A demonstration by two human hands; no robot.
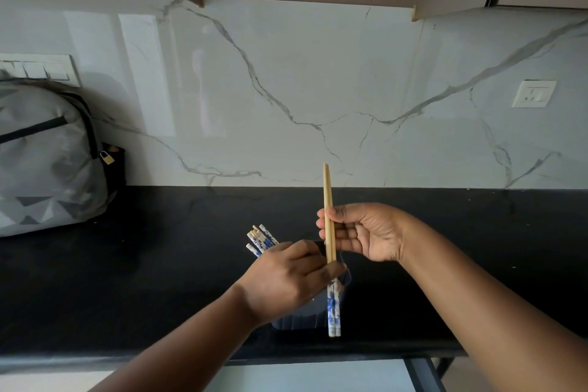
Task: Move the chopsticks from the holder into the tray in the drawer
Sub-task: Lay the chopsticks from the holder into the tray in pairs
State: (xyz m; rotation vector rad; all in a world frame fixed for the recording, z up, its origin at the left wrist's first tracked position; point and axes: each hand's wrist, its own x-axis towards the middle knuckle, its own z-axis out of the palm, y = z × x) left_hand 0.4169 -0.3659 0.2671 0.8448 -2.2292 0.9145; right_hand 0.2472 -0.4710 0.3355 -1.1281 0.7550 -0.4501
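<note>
Chopsticks, one pair: upright, pinched by right hand. Holder, one: about five chopsticks inside; left hand grasps it.

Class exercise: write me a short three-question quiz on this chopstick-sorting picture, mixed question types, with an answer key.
1. True or false: the pair of chopsticks in the right hand stands roughly upright.
2. Multiple choice: the chopsticks left in the holder show behind which hand? A) right hand B) left hand C) neither
3. Fill in: the grey backpack stands on the black ____.

Key: 1 true; 2 B; 3 counter.
</note>
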